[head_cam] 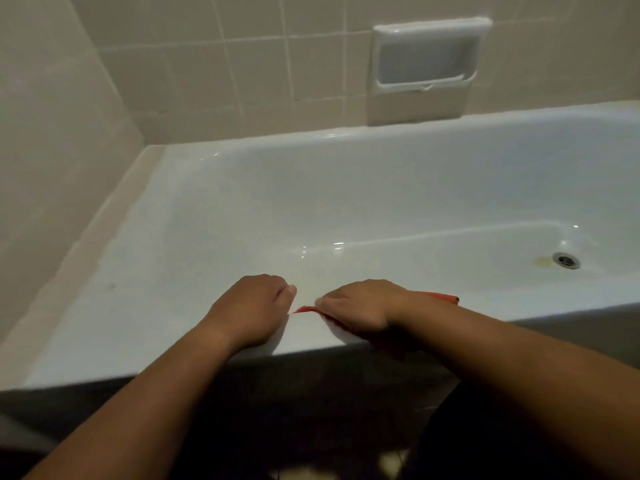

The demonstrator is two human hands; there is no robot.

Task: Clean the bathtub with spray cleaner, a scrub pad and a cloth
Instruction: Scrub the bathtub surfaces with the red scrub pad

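The white glossy bathtub [138, 341] filled most of the view, set against a beige tiled wall [207, 64] with a white recessed ceramic soap dish [427, 53]. Both hands rested on the near rim. The left hand [247, 308] had its fingers curled in, with nothing visible in its grasp. The right hand [360, 306], just beside it, had bent fingers holding down a red-orange cloth [445, 297], which showed at either side of the hand. A round metal drain [566, 260] sat in the tub floor, with a small yellowish stain [542, 260] next to it. No spray bottle or scrub pad was in view. This looked like the wiping step, at the rim. The next move probably called for drawing the cloth along the rim under steady pressure.
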